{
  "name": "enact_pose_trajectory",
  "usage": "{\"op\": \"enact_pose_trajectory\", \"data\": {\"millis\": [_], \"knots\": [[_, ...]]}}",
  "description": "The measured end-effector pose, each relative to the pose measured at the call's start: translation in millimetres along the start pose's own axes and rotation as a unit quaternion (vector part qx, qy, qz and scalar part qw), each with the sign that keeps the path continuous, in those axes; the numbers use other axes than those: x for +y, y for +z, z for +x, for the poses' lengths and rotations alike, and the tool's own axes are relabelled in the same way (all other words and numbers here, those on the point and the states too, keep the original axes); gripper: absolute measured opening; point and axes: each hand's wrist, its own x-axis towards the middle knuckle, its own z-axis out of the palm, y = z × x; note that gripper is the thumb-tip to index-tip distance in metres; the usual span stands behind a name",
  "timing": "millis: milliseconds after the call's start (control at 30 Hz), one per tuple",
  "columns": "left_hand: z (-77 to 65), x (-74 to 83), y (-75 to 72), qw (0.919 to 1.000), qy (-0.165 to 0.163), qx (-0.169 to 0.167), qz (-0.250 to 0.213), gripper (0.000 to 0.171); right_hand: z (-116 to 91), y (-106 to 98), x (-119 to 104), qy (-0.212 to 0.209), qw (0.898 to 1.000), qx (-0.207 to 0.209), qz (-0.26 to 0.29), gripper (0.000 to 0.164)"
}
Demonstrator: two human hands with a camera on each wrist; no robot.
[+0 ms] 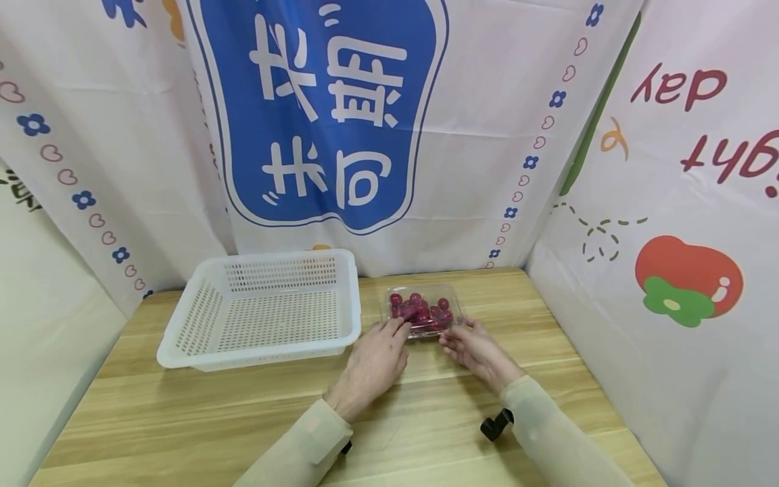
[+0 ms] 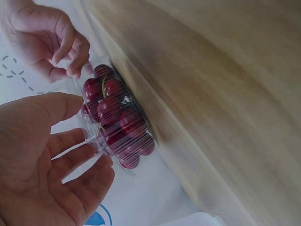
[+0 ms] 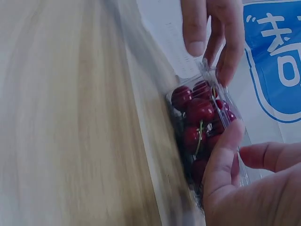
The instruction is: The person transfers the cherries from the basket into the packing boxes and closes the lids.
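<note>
A clear plastic box (image 1: pixel 426 331) of dark red cherries (image 1: pixel 421 311) sits on the wooden table, right of centre. In the left wrist view, ridged clear plastic (image 2: pixel 113 110) covers the cherries. My left hand (image 1: pixel 374 362) is at the box's near left corner, its fingertips touching the edge, thumb and fingers spread apart. At the near right corner, my right hand (image 1: pixel 477 348) pinches the box's rim between thumb and bent fingers. The right wrist view shows my right thumb (image 3: pixel 225 153) over the near side, partly hiding the cherries.
A white perforated plastic basket (image 1: pixel 262 355) stands left of the box, close to my left hand. Printed curtains (image 1: pixel 475 169) rise along the table's back edge and right side. The wooden table (image 1: pixel 420 419) extends toward me.
</note>
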Motion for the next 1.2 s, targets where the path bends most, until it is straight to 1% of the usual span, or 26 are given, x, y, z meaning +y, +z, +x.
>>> {"op": "enact_pose_trajectory", "data": {"millis": [67,167,267,333,367,433,500,533,567,633,667,700,733,800,867,900,933,967,1000,1033,1100,1200], "knots": [[-0.1,0.4,0.7,0.9999,-0.004,-0.012,0.004,0.055,1,2,-1,0.001,1.000,0.006,0.010,0.086],[-1.4,1.4,-0.2,0.9993,-0.015,-0.031,-0.014,0.058,1,3,0,-0.003,1.000,0.014,0.005,0.085],[-3.5,2.6,-2.3,0.9971,-0.027,-0.047,-0.054,0.062,-1,-2,0,-0.009,1.000,0.013,-0.025,0.085],[-5.6,3.2,-2.9,0.9940,-0.038,-0.053,-0.088,0.067,-4,-6,-1,-0.016,0.998,0.009,-0.066,0.085],[-6.5,3.4,-3.0,0.9916,-0.046,-0.054,-0.108,0.069,-5,-8,-2,-0.020,0.996,0.008,-0.087,0.084],[-7.9,3.5,-2.4,0.9840,-0.070,-0.059,-0.153,0.075,-6,-13,-5,-0.026,0.991,0.015,-0.129,0.077],[-8.0,2.9,-0.8,0.9726,-0.102,-0.058,-0.200,0.080,-7,-16,-8,-0.035,0.985,0.025,-0.170,0.068],[-7.3,2.4,0.1,0.9652,-0.118,-0.056,-0.227,0.080,-7,-18,-10,-0.040,0.982,0.032,-0.183,0.064],[-6.2,1.8,1.3,0.9562,-0.135,-0.054,-0.254,0.079,-7,-19,-12,-0.045,0.980,0.038,-0.192,0.061],[-2.5,0.2,4.0,0.9339,-0.160,-0.042,-0.317,0.074,-6,-21,-16,-0.056,0.976,0.047,-0.205,0.056],[-0.2,-0.5,5.6,0.9215,-0.170,-0.036,-0.347,0.071,-6,-21,-17,-0.061,0.973,0.051,-0.215,0.055],[2.0,-1.0,7.3,0.9074,-0.183,-0.031,-0.377,0.068,-5,-22,-19,-0.066,0.972,0.053,-0.221,0.054],[4.0,-1.6,8.9,0.8891,-0.197,-0.029,-0.412,0.067,-5,-23,-20,-0.071,0.969,0.055,-0.229,0.053],[7.4,-2.8,12.4,0.8495,-0.226,-0.026,-0.476,0.067,-4,-25,-21,-0.080,0.965,0.056,-0.243,0.052],[9.4,-4.0,15.9,0.8093,-0.257,-0.023,-0.528,0.068,-2,-28,-22,-0.088,0.961,0.055,-0.255,0.051],[9.9,-4.7,17.1,0.7871,-0.273,-0.023,-0.553,0.068,-2,-30,-22,-0.091,0.961,0.053,-0.256,0.051],[10.3,-5.4,17.7,0.7675,-0.283,-0.022,-0.575,0.069,-2,-31,-23,-0.092,0.960,0.052,-0.258,0.051],[10.8,-6.0,17.4,0.7541,-0.290,-0.019,-0.589,0.069,-2,-33,-23,-0.092,0.961,0.050,-0.257,0.051],[11.3,-6.8,17.5,0.7430,-0.293,-0.017,-0.601,0.069,-2,-35,-24,-0.092,0.960,0.049,-0.259,0.050],[11.6,-7.2,17.1,0.7337,-0.298,-0.016,-0.611,0.068,-2,-37,-25,-0.091,0.960,0.048,-0.261,0.049],[13.2,-8.3,16.6,0.7236,-0.306,-0.021,-0.618,0.068,-2,-40,-27,-0.088,0.959,0.045,-0.266,0.048],[18.1,-10.9,18.7,0.7198,-0.314,-0.026,-0.618,0.065,0,-43,-31,-0.086,0.955,0.038,-0.281,0.047]]}}
